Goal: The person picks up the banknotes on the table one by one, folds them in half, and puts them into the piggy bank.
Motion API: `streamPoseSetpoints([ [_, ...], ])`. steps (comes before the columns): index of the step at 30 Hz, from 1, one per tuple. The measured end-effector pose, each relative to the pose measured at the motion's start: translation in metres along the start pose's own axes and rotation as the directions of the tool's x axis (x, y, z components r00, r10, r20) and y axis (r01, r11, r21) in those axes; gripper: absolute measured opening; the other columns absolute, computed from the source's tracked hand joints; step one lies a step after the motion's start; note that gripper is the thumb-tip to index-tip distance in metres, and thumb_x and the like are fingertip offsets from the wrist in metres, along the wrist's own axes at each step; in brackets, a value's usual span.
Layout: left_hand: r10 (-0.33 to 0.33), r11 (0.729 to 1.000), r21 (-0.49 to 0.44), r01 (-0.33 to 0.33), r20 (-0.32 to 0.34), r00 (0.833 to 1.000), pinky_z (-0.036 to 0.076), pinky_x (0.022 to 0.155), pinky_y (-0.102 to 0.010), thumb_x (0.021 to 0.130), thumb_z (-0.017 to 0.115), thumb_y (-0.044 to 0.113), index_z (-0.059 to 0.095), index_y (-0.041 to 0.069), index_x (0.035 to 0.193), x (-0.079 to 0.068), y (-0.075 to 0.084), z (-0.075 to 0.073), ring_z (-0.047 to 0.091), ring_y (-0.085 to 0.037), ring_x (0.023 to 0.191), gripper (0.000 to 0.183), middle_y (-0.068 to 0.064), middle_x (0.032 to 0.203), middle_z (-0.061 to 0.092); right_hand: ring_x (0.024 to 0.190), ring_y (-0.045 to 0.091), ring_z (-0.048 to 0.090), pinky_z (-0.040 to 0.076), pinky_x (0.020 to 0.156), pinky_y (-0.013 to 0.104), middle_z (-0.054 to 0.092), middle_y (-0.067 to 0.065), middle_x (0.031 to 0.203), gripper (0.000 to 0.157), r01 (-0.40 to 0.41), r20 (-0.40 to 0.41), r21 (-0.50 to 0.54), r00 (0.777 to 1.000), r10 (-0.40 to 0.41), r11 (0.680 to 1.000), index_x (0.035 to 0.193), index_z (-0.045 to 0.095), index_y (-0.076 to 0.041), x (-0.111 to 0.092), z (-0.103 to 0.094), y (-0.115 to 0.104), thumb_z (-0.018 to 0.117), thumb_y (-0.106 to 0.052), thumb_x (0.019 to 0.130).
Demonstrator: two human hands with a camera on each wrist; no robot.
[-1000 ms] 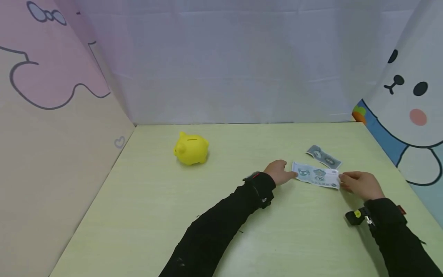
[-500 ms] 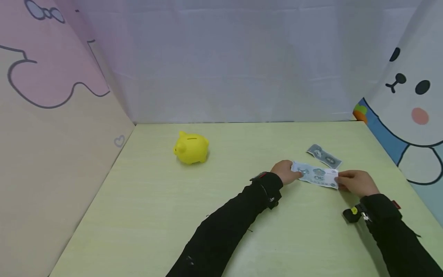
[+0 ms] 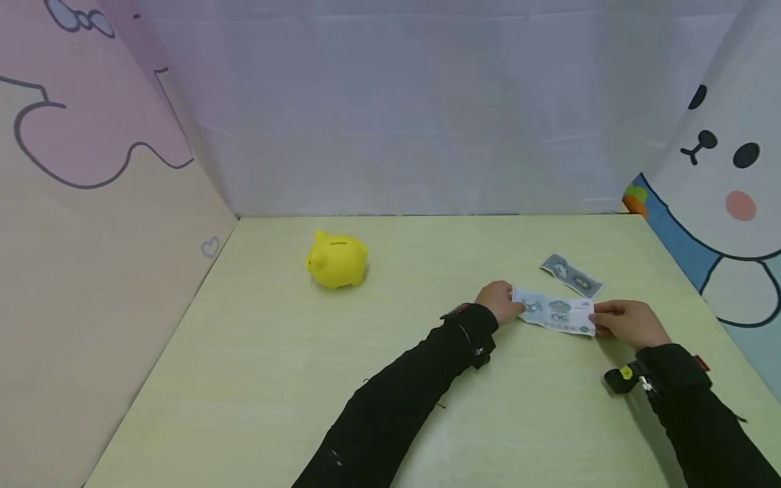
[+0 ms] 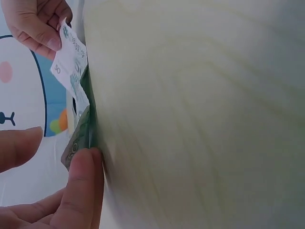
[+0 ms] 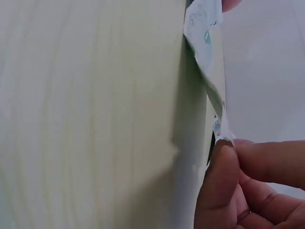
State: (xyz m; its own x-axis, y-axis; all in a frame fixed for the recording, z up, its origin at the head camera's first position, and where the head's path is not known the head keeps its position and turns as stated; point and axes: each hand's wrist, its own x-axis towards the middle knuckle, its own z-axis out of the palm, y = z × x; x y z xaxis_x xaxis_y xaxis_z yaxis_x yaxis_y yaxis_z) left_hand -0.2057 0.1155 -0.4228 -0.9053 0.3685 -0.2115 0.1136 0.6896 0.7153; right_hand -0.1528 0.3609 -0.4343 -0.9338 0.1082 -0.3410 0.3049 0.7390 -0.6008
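Note:
A pale banknote (image 3: 555, 315) printed with 50 stretches between my two hands at the right of the table. My left hand (image 3: 499, 302) pinches its left end, the thumb lying over the note in the head view. At the other end my right hand (image 3: 633, 322) pinches the edge between thumb and fingers. In the right wrist view the banknote (image 5: 202, 45) bends and stands off the surface, casting a shadow. Just behind it lies a darker grey banknote (image 3: 572, 276). Left wrist fingertips (image 4: 82, 164) sit at the note's shaded end.
A yellow piggy bank (image 3: 337, 263) with a slot on top stands toward the back left of the light wooden table (image 3: 256, 366). White sheeting (image 3: 415, 115) closes off the back, and printed panels flank both sides. Dark sleeves with wrist devices cross the table.
My left hand has moved right onto the note's end, its thumb then easing back a little. My right hand has shifted slightly left, overlapping more of the note. Grey banknote and piggy bank stay put.

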Motion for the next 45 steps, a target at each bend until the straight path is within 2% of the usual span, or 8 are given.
streamPoseSetpoints([
  [4,-0.01,1.0,0.021,0.01,0.016,1.0,0.02,0.048,-0.019,0.091,0.066,0.016,0.033,0.011,0.058,0.001,-0.001,0.0,0.026,-0.01,0.051,0.046,0.005,0.057,0.023,0.081,0.017,0.06,0.05,0.065,0.022,0.063,0.027,0.11,0.054,0.019,0.015,0.015,1.0,-0.02,1.0,0.131,0.048,0.015,-0.002,-0.001,-0.004,0.054,-0.028,0.1],
  [8,-0.036,0.998,0.044,0.035,0.016,0.999,0.032,0.056,-0.016,0.09,0.064,0.011,0.064,0.004,0.083,-0.001,-0.002,-0.002,0.042,-0.009,0.063,0.01,0.004,0.071,0.051,0.083,0.018,0.059,0.052,0.067,0.02,0.06,0.029,0.114,0.055,0.016,0.04,0.04,0.999,-0.017,0.999,0.134,0.046,0.015,-0.004,-0.002,-0.009,0.054,-0.029,0.101],
  [11,-0.063,0.997,0.037,0.062,0.013,0.998,0.041,0.068,-0.015,0.089,0.064,0.009,0.069,0.005,0.114,-0.003,-0.003,-0.004,0.054,-0.009,0.079,0.025,0.001,0.1,0.069,0.084,0.019,0.059,0.052,0.067,0.02,0.059,0.03,0.114,0.055,0.008,0.049,0.051,0.999,-0.011,0.999,0.134,0.044,0.016,-0.006,-0.004,-0.011,0.053,-0.027,0.102],
  [14,-0.077,0.997,0.009,0.077,0.002,0.997,0.045,0.072,-0.015,0.088,0.064,0.007,0.068,0.006,0.119,-0.004,-0.004,-0.006,0.06,-0.01,0.087,0.032,-0.002,0.113,0.071,0.083,0.019,0.06,0.052,0.067,0.02,0.059,0.03,0.114,0.054,-0.001,0.048,0.056,0.999,-0.001,0.998,0.134,0.044,0.016,-0.006,-0.004,-0.013,0.052,-0.027,0.102],
  [21,-0.093,0.979,-0.187,0.082,-0.05,0.994,0.044,0.065,-0.016,0.09,0.063,0.005,0.069,0.003,0.113,-0.005,-0.013,-0.008,0.062,-0.012,0.081,0.023,-0.007,0.101,0.071,0.084,0.017,0.061,0.054,0.069,0.018,0.06,0.026,0.114,0.054,-0.01,0.03,0.11,1.0,0.006,0.994,0.134,0.044,0.015,-0.007,-0.003,-0.016,0.051,-0.028,0.103],
  [32,-0.052,0.883,-0.468,-0.022,-0.143,0.988,0.051,0.056,-0.018,0.091,0.064,0.0,0.067,-0.004,0.102,-0.01,-0.028,-0.019,0.072,-0.028,0.074,0.011,-0.008,0.079,0.063,0.088,0.015,0.06,0.055,0.076,0.018,0.05,0.022,0.125,0.054,-0.001,0.008,0.264,1.0,-0.001,0.964,0.138,0.042,0.01,-0.006,0.003,-0.033,0.049,-0.031,0.103],
  [38,-0.029,0.842,-0.533,-0.08,-0.193,0.981,0.061,0.072,-0.035,0.092,0.062,-0.001,0.065,-0.007,0.106,-0.014,-0.035,-0.029,0.069,-0.026,0.071,0.015,-0.013,0.083,0.064,0.092,0.017,0.057,0.054,0.08,0.018,0.048,0.018,0.124,0.056,0.037,-0.023,0.32,0.999,-0.031,0.947,0.136,0.042,0.007,-0.004,0.005,-0.05,0.047,-0.038,0.102],
  [45,0.025,0.83,-0.536,-0.155,-0.242,0.97,0.059,0.079,-0.042,0.094,0.06,-0.001,0.063,-0.007,0.112,-0.025,-0.044,-0.05,0.069,-0.029,0.078,0.019,-0.021,0.093,0.065,0.092,0.014,0.055,0.053,0.08,0.016,0.048,0.015,0.127,0.05,0.113,-0.117,0.362,0.99,-0.075,0.925,0.132,0.046,0.003,-0.004,0.015,-0.075,0.048,-0.037,0.102],
])
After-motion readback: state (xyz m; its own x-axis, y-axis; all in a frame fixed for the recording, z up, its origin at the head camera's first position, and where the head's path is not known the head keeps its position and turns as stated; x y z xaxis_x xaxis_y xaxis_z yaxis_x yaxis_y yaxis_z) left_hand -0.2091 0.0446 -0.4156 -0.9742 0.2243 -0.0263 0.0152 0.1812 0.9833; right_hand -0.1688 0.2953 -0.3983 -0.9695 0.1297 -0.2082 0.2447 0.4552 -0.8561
